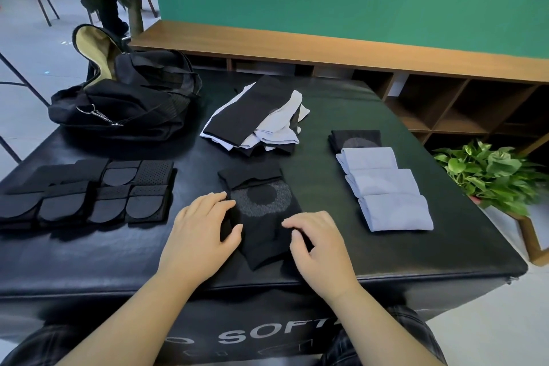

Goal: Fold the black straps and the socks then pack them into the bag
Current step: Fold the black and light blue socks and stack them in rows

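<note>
Socks are seen in three groups on the black padded surface [416, 246]. A black sock [261, 217] with a grey ring pattern lies flat at the near middle, its cuff folded over at the far end. The left hand [202, 232] is laid on its left edge, fingers bent over the fabric and the thumb pressed onto it; whether cloth is pinched underneath cannot be told. The right hand [318, 244] is set on the sock's right edge with fingers curled down onto it, the fingertips hidden against the dark fabric, so its grip is likewise unclear.

A loose heap of unfolded socks [255, 116], black and white mixed, is seen farther back; single socks in it are hard to separate. To the right, three folded light-blue socks [383, 187] are ranged in a row, with a folded black sock [355, 138] at the far end, partly covered by the nearest blue one.

Folded black straps [89, 190] are laid in rows at the left, their near-left end cut off by the frame; black on black, their count cannot be made out. The black bag [124, 98] is placed at the far left corner, unzipped, tan lining shown, its inside mostly hidden.

A potted plant [490, 175] is seen off the right side
</note>
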`<state>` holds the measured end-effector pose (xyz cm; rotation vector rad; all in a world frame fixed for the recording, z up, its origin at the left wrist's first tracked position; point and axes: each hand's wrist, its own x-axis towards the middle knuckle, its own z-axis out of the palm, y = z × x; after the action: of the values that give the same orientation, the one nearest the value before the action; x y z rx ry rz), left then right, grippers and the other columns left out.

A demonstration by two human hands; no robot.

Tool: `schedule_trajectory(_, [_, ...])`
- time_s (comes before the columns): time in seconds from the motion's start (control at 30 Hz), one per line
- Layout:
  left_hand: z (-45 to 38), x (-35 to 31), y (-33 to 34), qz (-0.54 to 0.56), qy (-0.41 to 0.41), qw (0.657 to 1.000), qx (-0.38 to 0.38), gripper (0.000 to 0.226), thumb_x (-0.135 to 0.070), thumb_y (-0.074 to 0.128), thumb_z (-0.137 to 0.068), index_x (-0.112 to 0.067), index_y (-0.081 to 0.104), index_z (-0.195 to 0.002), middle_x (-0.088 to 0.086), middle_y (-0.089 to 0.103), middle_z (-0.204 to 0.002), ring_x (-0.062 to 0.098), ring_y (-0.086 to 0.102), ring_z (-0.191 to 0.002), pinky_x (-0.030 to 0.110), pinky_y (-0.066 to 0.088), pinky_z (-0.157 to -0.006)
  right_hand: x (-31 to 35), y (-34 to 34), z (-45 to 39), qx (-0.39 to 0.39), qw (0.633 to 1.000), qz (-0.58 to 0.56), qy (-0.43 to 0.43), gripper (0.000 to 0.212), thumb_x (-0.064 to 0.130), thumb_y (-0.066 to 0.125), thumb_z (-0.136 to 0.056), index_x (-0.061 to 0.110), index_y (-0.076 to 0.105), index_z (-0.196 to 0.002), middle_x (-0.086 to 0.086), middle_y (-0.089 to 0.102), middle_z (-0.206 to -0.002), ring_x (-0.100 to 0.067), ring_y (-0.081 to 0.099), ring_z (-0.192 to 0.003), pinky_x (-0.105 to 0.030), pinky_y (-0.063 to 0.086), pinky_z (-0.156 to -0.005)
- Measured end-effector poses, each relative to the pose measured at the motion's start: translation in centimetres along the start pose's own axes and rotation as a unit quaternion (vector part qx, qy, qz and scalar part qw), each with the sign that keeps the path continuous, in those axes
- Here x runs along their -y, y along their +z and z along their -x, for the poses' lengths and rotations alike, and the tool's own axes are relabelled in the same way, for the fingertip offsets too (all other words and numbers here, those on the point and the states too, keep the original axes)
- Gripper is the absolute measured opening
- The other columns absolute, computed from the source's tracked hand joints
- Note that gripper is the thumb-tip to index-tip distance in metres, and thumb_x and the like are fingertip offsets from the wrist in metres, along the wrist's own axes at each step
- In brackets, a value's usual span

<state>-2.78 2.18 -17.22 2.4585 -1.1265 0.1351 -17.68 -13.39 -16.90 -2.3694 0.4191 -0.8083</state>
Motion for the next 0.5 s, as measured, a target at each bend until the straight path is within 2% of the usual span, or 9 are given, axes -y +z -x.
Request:
schedule_trajectory(0.07, [0.2, 0.1, -0.3, 0.025, 0.033, 0.999, -0.008, 0.051, -0.050, 0.039, -0.083, -0.028, 0.058, -0.125, -0.012, 0.050, -0.135, 0.008, 0.040, -0.128, 0.031, 0.031, -0.103, -0.2, 0.2, -0.2, -0.028, 0.998, 0.015, 0.052, 0.031, 0.017, 0.040, -0.081, 0.020, 0.068, -0.095, 0.020, 0.060, -0.098, 0.006, 0.044, -0.102, -0.003, 0.032, -0.087])
schedule_trajectory(0.13, [0.5, 0.1, -0.5, 0.049, 0.089, 0.995, -0.003, 0.045, -0.048, 0.041, -0.086, -0.032, 0.058, -0.124, -0.018, 0.050, -0.133, 0.002, 0.039, -0.126, 0.027, 0.028, -0.101, -0.2, 0.3, -0.3, -0.011, 0.995, 0.039, 0.090, 0.036, 0.015, 0.037, -0.078, 0.021, 0.068, -0.095, 0.021, 0.058, -0.099, 0.008, 0.041, -0.099, 0.000, 0.029, -0.086])
schedule_trajectory(0.23, [1.2, 0.0, -0.6, 0.052, 0.155, 0.986, 0.043, 0.053, -0.063, 0.042, -0.082, -0.037, 0.056, -0.126, -0.024, 0.048, -0.134, -0.006, 0.032, -0.129, 0.023, 0.025, -0.103, -0.2, 0.4, -0.3, 0.028, 0.995, 0.043, 0.090, 0.038, 0.013, 0.036, -0.074, 0.021, 0.069, -0.091, 0.023, 0.056, -0.096, 0.006, 0.043, -0.097, 0.000, 0.030, -0.086])
schedule_trajectory(0.37, [1.3, 0.2, -0.4, 0.063, 0.157, 0.983, 0.068, 0.067, -0.076, 0.044, -0.072, -0.039, 0.054, -0.126, -0.028, 0.043, -0.134, -0.008, 0.022, -0.133, 0.021, 0.017, -0.106, -0.3, 0.2, -0.1, 0.054, 0.997, 0.028, 0.054, 0.038, 0.007, 0.038, -0.073, 0.020, 0.068, -0.091, 0.023, 0.057, -0.097, 0.002, 0.048, -0.099, -0.001, 0.031, -0.086])
schedule_trajectory(0.5, [1.4, 0.5, -0.1, 0.094, 0.150, 0.983, 0.049, 0.055, -0.073, 0.048, -0.073, -0.039, 0.061, -0.114, -0.026, 0.049, -0.130, -0.008, 0.026, -0.132, 0.025, 0.024, -0.105, -0.5, -0.2, 0.1, 0.100, 0.994, 0.029, 0.026, 0.038, 0.004, 0.041, -0.077, 0.021, 0.067, -0.099, 0.023, 0.055, -0.106, 0.002, 0.046, -0.105, -0.003, 0.031, -0.090])
